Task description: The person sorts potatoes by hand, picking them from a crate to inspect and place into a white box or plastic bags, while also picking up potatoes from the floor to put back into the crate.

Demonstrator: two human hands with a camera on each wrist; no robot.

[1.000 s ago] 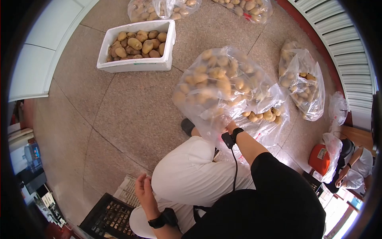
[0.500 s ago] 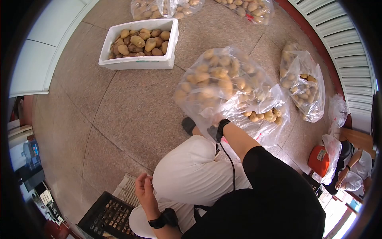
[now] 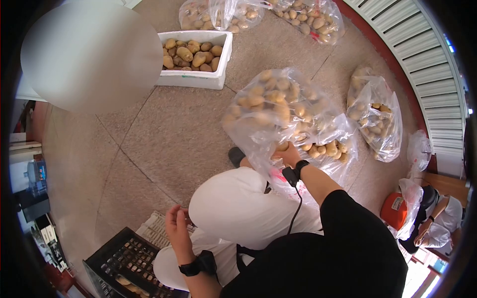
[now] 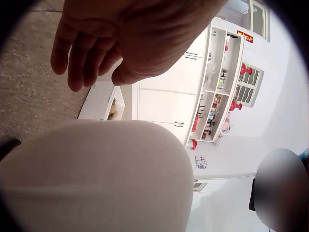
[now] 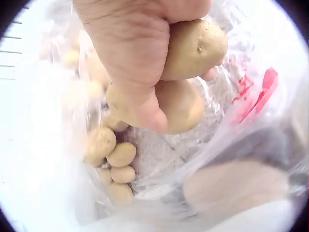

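My right hand (image 3: pixel 289 156) is at the mouth of a large clear plastic bag (image 3: pixel 248 141) filled with potatoes. In the right wrist view its thumb and fingers grip two potatoes, an upper potato (image 5: pixel 195 50) and a lower potato (image 5: pixel 181 108), one against the other. Below the hand, several loose potatoes (image 5: pixel 120 154) lie inside the bag, and red print (image 5: pixel 260 96) shows on the plastic. My left hand (image 3: pixel 177 229) hangs beside the left knee with loosely bent fingers and holds nothing; the left wrist view shows the same hand (image 4: pixel 130 43) above the white trouser leg.
A white foam box (image 3: pixel 198 81) of potatoes stands ahead. More potato bags lie behind it (image 3: pixel 218 15) and to the right (image 3: pixel 375 119). Beside my left leg is a black plastic crate (image 3: pixel 114 248). A red container (image 3: pixel 395 211) and another person (image 3: pixel 442 218) are at far right.
My right hand, earlier partly behind the plastic at the bag's mouth, now shows more plainly with a potato at its fingers. The left hand stays by the knee. The head view has shifted slightly.
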